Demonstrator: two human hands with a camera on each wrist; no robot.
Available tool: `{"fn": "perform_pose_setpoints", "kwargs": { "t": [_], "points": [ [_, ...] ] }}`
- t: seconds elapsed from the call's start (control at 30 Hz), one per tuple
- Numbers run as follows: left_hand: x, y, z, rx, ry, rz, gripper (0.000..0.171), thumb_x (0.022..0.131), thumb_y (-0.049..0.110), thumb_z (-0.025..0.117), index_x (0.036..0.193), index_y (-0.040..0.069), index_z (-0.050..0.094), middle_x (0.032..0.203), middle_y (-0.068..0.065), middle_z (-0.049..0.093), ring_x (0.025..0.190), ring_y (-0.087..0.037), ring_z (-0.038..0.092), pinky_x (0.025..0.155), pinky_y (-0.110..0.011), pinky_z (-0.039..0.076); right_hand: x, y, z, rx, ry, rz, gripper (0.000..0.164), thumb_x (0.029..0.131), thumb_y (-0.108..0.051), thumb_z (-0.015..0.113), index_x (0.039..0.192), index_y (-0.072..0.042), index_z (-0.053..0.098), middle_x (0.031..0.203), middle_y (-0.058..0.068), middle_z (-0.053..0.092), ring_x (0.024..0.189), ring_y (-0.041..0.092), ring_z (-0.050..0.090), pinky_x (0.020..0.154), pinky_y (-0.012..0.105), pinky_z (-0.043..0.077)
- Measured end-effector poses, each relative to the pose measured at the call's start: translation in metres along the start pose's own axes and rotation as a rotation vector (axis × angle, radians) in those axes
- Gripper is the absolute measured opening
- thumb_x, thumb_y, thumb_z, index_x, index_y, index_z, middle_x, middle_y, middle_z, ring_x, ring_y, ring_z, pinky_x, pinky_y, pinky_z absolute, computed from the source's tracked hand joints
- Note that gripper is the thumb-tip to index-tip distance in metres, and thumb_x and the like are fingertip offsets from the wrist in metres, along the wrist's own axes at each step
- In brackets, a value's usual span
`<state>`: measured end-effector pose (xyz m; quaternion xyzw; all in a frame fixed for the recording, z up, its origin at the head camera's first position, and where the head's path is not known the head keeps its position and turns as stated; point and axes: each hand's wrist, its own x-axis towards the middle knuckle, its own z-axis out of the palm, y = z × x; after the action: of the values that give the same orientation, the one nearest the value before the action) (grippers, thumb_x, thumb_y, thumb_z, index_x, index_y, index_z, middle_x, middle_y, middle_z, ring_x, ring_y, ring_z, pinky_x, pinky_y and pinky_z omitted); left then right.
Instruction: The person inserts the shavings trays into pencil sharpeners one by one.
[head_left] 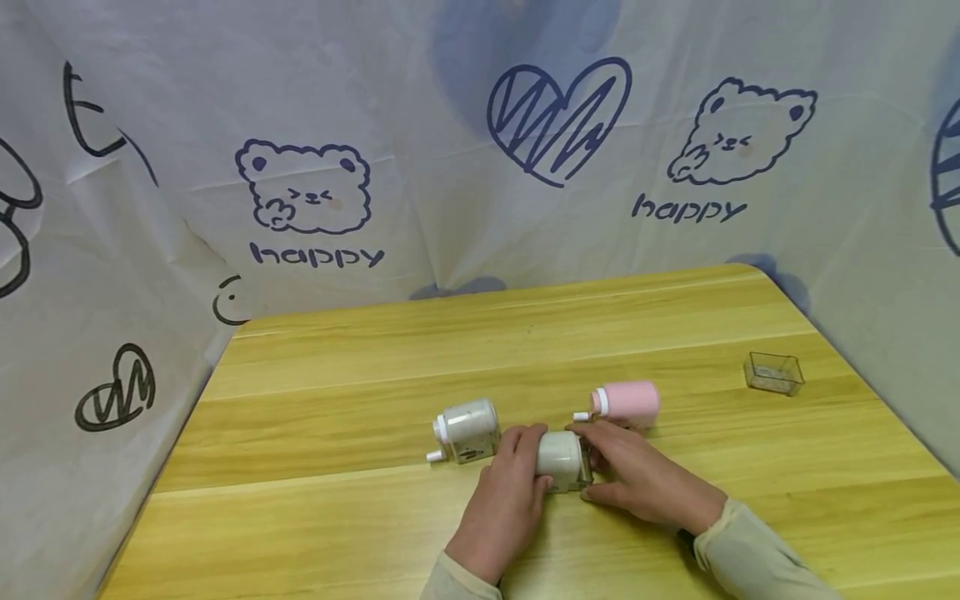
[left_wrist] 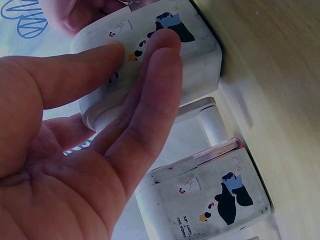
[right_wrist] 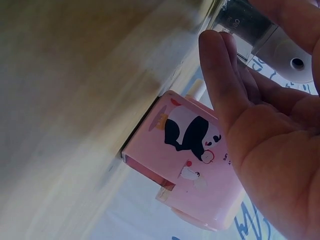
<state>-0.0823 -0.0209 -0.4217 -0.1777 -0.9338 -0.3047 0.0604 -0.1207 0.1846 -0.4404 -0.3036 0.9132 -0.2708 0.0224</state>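
A white crank pencil sharpener (head_left: 558,454) lies on its side between both hands. My left hand (head_left: 504,492) grips its left part, and in the left wrist view the thumb and fingers lie along the printed side (left_wrist: 200,65). At the other end, my right hand (head_left: 648,479) pinches a clear smoky drawer (head_left: 586,467) between thumb and fingers. The right wrist view shows that drawer dark beside the white end with a round hole (right_wrist: 287,60). A second white sharpener (head_left: 472,425) stands left of the left hand, its crank pointing left.
A pink sharpener (head_left: 632,402) with a panda print sits just behind the right hand, its crank toward the left. Farther right on the wooden table (head_left: 360,533) is a small clear box (head_left: 774,375). Printed white cloth (head_left: 435,100) hangs behind and along the sides.
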Motion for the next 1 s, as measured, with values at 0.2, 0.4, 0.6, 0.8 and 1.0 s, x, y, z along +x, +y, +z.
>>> {"fn": "perform_pose_setpoints", "kwargs": {
  "t": [0.2,0.4,0.6,0.8,1.0],
  "points": [
    [0.0002,-0.0009,0.0,-0.011,-0.005,0.003,0.051,0.086,0.01,0.068,0.133,0.01,0.049,0.123,-0.011,0.053,0.091,-0.029,0.062,0.071,-0.041,0.052,0.0,0.0,-0.0005,0.024,-0.009,0.008,0.068,0.074,-0.022,0.08,0.132,-0.006,0.049,0.11,-0.007,0.054,0.091,0.01,0.047,0.083,0.036,0.041],
    [0.0002,-0.0013,0.0002,-0.017,0.001,0.007,0.051,0.085,0.009,0.068,0.133,0.01,0.049,0.123,-0.011,0.053,0.088,-0.03,0.062,0.072,-0.04,0.053,0.0007,-0.0005,-0.0002,0.034,-0.007,0.011,0.068,0.074,-0.022,0.081,0.132,-0.009,0.049,0.107,-0.008,0.053,0.09,0.009,0.047,0.081,0.035,0.041],
    [0.0005,-0.0014,0.0005,-0.025,-0.001,0.0,0.051,0.085,0.009,0.068,0.133,0.01,0.049,0.123,-0.011,0.053,0.088,-0.031,0.063,0.073,-0.04,0.053,0.0008,-0.0006,0.0002,0.036,-0.005,0.012,0.069,0.073,-0.021,0.081,0.132,-0.008,0.048,0.108,-0.008,0.053,0.09,0.01,0.047,0.082,0.035,0.041],
    [0.0,-0.0016,0.0004,-0.025,0.015,0.016,0.051,0.085,0.009,0.068,0.132,0.01,0.049,0.122,-0.012,0.054,0.088,-0.031,0.063,0.073,-0.038,0.053,0.0006,-0.0009,0.0003,0.04,-0.001,0.01,0.069,0.073,-0.02,0.081,0.132,-0.007,0.048,0.111,-0.006,0.054,0.091,0.01,0.048,0.082,0.035,0.042],
    [0.0003,-0.0016,0.0005,-0.019,0.02,0.022,0.051,0.085,0.008,0.068,0.132,0.009,0.049,0.122,-0.012,0.054,0.088,-0.031,0.063,0.073,-0.038,0.053,0.0,-0.0014,0.0012,0.026,0.01,0.005,0.07,0.073,-0.02,0.081,0.133,-0.007,0.048,0.118,-0.002,0.056,0.095,0.012,0.049,0.087,0.039,0.042]
  ]
}}
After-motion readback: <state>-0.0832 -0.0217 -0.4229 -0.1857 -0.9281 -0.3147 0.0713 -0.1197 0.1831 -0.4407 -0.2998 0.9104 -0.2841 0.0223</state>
